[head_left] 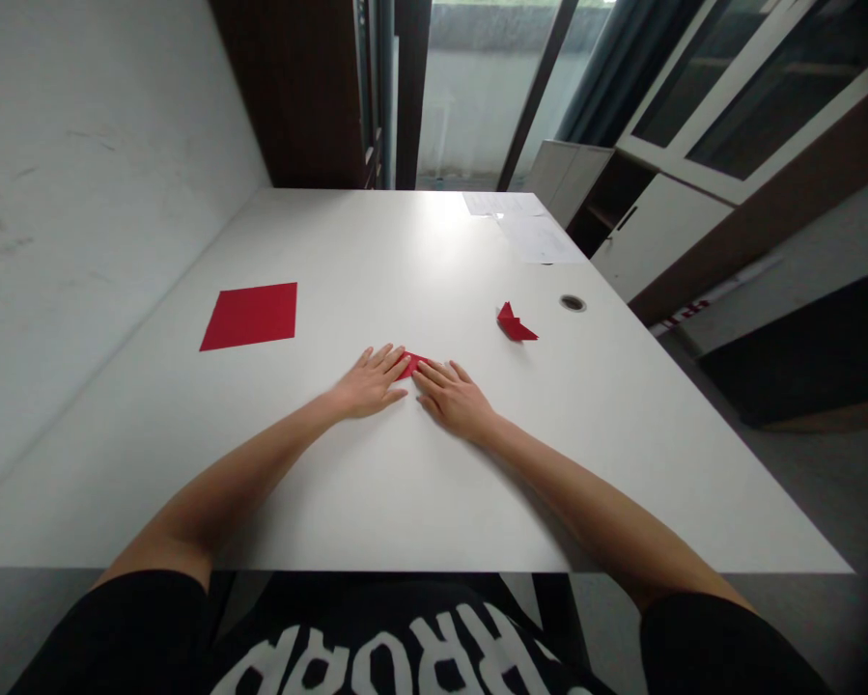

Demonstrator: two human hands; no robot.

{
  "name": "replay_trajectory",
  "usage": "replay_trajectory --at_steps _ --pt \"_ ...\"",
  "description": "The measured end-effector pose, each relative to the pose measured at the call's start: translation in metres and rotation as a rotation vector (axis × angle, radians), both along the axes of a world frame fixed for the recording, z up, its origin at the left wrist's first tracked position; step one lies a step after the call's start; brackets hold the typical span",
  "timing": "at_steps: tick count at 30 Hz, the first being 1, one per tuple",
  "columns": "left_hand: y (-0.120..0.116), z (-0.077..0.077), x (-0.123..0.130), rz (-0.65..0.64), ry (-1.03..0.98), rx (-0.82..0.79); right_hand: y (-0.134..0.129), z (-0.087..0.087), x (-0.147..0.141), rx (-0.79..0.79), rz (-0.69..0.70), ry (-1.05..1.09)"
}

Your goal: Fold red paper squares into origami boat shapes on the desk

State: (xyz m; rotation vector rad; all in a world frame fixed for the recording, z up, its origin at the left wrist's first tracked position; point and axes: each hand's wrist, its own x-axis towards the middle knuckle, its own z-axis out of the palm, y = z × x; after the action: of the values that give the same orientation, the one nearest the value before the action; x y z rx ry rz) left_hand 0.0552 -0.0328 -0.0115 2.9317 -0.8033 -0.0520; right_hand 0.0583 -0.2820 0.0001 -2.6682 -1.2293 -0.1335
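Left hand (372,384): laid palm down on the white table (440,502), fingers spread, pinching nothing; touching the left part of the small paper.
Right hand (454,398): also flattened, palm down, closed around nothing; touching the right part of the same paper.
Small red paper (413,364): lying between and partly under both hands, in front of the body; apparently folded down and being pressed, so likely partway done, with number of folds too hidden to tell.
Paper's direction: seemingly lengthwise from left to right, across the body; impossible to tell which way pointed, with both ends covered.
Folded red piece (513,324): set apart to the right, probably finished; showing one peak away from the body and one tip to the right, slanting lengthwise from far left to near right.
Flat red sheet (252,317): lying well apart to the left, seemingly unfolded, so apparently untouched.
Table hole (573,303): just beyond the folded piece, to the right.
White papers (539,236): spread near the far right corner.
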Motion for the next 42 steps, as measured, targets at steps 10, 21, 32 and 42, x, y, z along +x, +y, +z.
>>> replay_trajectory --at_steps 10,21,32,42 --pt "0.001 0.002 0.000 -0.004 0.027 -0.005 -0.012 0.001 -0.003 -0.027 -0.184 -0.075" --pt "0.001 0.002 -0.001 -0.011 0.023 -0.005 0.006 -0.004 -0.007 -0.003 -0.017 -0.010" --pt "0.002 0.002 0.001 -0.011 0.035 0.021 -0.016 -0.001 0.002 0.012 -0.264 -0.091" --pt "0.002 0.003 -0.003 -0.045 -0.020 -0.006 0.002 -0.002 0.000 0.031 -0.011 -0.001"
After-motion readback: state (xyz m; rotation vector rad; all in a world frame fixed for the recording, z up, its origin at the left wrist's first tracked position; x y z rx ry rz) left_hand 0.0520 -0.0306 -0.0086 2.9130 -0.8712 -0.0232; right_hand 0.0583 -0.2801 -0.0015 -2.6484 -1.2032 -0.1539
